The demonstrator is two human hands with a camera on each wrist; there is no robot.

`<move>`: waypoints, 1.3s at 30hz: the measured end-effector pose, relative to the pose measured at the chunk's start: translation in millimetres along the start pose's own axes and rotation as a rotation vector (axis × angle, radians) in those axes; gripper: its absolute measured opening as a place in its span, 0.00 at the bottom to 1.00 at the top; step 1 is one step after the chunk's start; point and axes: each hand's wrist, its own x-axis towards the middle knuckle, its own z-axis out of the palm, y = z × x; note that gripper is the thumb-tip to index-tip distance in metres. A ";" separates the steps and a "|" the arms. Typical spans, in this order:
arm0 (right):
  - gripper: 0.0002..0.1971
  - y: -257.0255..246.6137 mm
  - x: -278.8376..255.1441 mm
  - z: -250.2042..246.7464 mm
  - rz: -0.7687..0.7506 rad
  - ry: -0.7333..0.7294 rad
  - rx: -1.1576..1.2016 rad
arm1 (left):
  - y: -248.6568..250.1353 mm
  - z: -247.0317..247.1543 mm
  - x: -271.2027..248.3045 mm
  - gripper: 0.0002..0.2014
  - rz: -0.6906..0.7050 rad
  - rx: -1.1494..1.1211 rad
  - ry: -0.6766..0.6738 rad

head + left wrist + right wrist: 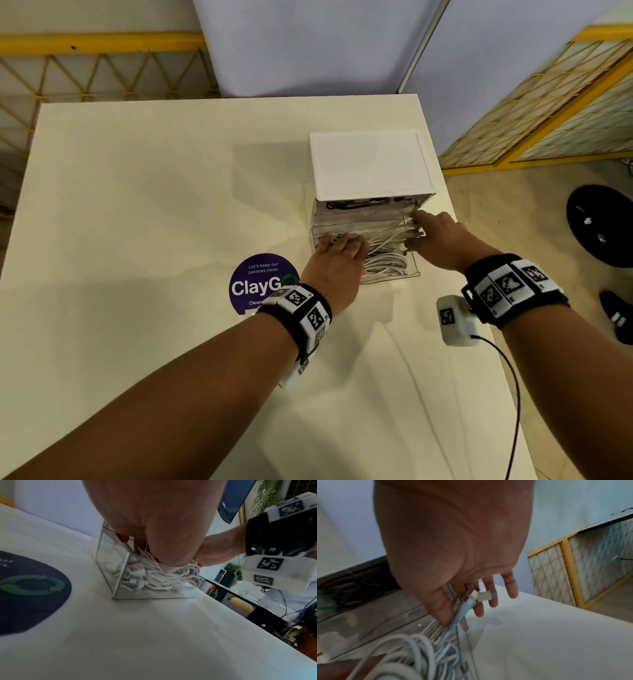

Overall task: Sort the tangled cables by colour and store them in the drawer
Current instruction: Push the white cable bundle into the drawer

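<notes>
A small drawer unit [370,164] with a white top stands at the right of the white table [137,205]. Its upper drawer is shut and holds dark cables [356,205]. The clear lower drawer [416,272] is pulled out and filled with coiled white cables [387,262]. My left hand [337,245] lies on the left part of the coil, fingers pressing down into the white cables [164,577]. At the drawer's right wall, my right hand [431,233] has straight fingers [493,599] and its thumb against the plug ends [481,596] of the cables.
A round purple sticker [255,281] lies on the table just left of the drawer. The table's right edge runs close past the drawer unit. On the floor beyond it are a black round base [603,222] and a shoe [616,315]. Yellow-framed lattice panels stand behind.
</notes>
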 end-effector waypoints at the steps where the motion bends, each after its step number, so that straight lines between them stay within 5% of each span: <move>1: 0.23 1.8 1.4 -3.9 -0.011 0.001 0.033 | 0.5 0.0 0.1 0.27 -0.002 -0.003 0.003; 4: 0.19 3.1 -1.2 -12.8 -0.048 0.079 0.006 | 0.8 2.4 0.6 0.27 -0.005 -0.012 0.016; 13: 0.14 -7.0 -21.0 -8.7 -0.073 -0.017 -0.201 | 0.9 8.9 1.3 0.27 -0.010 -0.006 0.044; 18: 0.21 -14.0 -31.3 -7.7 -0.071 -0.042 -0.302 | 1.0 10.7 0.7 0.27 -0.006 -0.009 0.068; 25: 0.22 -25.2 -27.9 -2.9 0.027 -0.040 -0.141 | 1.6 16.0 1.5 0.27 -0.009 -0.043 0.132; 30: 0.22 -40.9 -35.9 -12.8 0.001 -0.189 -0.073 | -1.0 21.5 1.4 0.26 0.008 -0.089 0.200; 35: 0.07 -34.1 -27.1 -6.3 0.099 -0.104 -0.021 | -4.0 21.5 1.1 0.25 0.043 -0.097 0.213; 39: 0.07 -33.7 -20.8 6.4 0.167 0.141 0.082 | -6.7 19.9 0.8 0.27 0.050 -0.075 0.182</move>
